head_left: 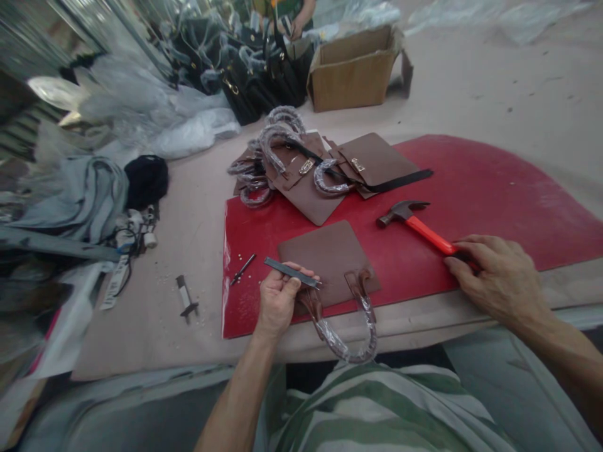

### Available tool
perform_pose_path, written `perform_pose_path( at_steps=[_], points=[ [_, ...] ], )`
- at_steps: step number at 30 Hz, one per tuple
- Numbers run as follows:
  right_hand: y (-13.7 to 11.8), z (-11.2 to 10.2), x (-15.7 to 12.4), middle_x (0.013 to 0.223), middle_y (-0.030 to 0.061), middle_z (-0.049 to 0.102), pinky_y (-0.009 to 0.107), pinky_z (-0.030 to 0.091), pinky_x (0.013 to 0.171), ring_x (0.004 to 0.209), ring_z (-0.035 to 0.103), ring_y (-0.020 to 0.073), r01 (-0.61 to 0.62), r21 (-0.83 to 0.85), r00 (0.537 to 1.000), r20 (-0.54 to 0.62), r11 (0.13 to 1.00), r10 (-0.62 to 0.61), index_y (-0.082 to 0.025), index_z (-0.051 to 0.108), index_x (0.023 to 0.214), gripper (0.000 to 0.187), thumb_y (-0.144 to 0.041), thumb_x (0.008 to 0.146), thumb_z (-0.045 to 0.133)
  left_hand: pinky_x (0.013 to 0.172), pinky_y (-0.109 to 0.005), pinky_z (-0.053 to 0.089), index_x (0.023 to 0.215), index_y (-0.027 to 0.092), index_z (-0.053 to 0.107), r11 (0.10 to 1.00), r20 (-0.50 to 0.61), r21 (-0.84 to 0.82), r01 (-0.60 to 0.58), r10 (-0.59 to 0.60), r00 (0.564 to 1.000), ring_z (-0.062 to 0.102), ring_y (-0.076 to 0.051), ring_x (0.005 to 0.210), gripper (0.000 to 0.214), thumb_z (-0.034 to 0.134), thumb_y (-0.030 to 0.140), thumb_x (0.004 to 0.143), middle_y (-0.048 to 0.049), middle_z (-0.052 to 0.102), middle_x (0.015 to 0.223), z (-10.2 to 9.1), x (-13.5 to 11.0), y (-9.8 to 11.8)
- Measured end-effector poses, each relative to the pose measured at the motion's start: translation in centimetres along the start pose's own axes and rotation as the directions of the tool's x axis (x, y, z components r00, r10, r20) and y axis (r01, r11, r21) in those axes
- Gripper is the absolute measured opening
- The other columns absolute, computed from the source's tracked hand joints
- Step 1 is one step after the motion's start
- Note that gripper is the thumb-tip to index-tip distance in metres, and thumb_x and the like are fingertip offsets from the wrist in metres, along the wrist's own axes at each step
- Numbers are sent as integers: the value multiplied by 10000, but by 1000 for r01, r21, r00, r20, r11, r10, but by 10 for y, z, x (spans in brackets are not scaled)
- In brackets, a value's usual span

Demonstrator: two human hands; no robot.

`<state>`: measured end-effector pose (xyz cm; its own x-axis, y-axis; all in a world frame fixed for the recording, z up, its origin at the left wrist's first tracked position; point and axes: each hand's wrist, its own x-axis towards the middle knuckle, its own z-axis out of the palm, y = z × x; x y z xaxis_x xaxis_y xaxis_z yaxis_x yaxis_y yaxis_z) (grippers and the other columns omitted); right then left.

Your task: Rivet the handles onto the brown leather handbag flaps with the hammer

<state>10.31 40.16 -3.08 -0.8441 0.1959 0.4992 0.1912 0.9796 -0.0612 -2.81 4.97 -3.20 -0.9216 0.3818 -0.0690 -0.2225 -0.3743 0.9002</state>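
Note:
My left hand is closed around a dark flat metal punch, whose pronged tip points at the base of a handle. Under it lies a brown leather bag panel on the red mat. The panel's handle, wrapped in clear plastic, hangs over the table edge towards me. To the right, my right hand grips the end of a claw hammer with an orange handle. The hammer's head rests on or just above the mat; I cannot tell which.
More brown panels with wrapped handles are piled behind. A thin dark tool and another hand tool lie left. Farther back are black bags, a cardboard box and another person's hands. Plastic wrapping covers the left back.

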Motion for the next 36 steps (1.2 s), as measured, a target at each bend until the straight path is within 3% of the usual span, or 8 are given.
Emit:
perform_pose_path(
  at_steps=[3,6,8,11,14,17,30,36],
  points=[
    [-1,-1,1,970,127,695,415,475,730,863,627,296,-19,-9,1000,3,1000,19,-179,666,884,319,-422,928,463,798,-355,602,975,166,607,998,0,-54,32,-32,999,753,-212,803,342,821,318,755,-43,755,883,-1,1,4],
    [1,0,0,996,128,694,424,483,734,899,633,307,-21,-1,1000,15,1000,21,-184,664,907,333,-441,930,453,767,-337,595,981,160,608,979,45,-140,145,-141,989,748,-206,771,387,844,333,727,-42,751,857,-7,2,13],
    [3,1,-1,1012,137,690,445,492,749,926,637,320,-11,0,1000,22,1000,11,-188,658,911,348,-460,935,441,729,-325,591,989,144,617,949,135,-170,265,-244,960,742,-205,728,413,856,333,711,-48,746,830,-13,3,22],
    [5,3,-2,1013,150,683,481,506,751,928,637,346,12,-11,1000,12,1000,-11,-204,651,912,350,-478,935,435,677,-322,586,987,115,645,899,298,-136,416,-363,883,734,-218,672,440,869,345,687,-72,741,798,-21,3,35],
    [6,3,-1,1005,133,676,503,517,723,891,628,361,30,-25,1000,-4,999,-30,-248,638,930,288,-470,928,455,663,-327,584,972,111,678,887,381,-71,456,-399,834,734,-229,667,412,862,347,688,-93,743,798,-22,2,47],
    [5,3,0,992,123,671,501,519,697,865,622,368,43,-36,999,-11,998,-44,-272,622,936,242,-461,922,471,672,-346,594,957,133,696,886,396,-30,463,-415,819,734,-234,668,379,858,349,690,-94,746,798,-20,0,53],
    [3,1,2,979,157,690,488,523,744,899,648,366,89,-52,996,-4,995,-90,-195,650,933,351,-475,952,439,675,-364,604,942,148,701,892,406,2,452,-413,815,737,-238,669,423,883,392,648,-92,748,794,-17,-3,56],
    [4,3,0,977,153,688,475,523,730,886,646,357,86,-46,996,-35,995,-88,-201,645,918,333,-476,944,458,553,-301,573,804,147,628,916,325,-15,402,-376,868,680,-185,547,409,898,381,604,-43,698,666,-8,-4,53]
  ],
)
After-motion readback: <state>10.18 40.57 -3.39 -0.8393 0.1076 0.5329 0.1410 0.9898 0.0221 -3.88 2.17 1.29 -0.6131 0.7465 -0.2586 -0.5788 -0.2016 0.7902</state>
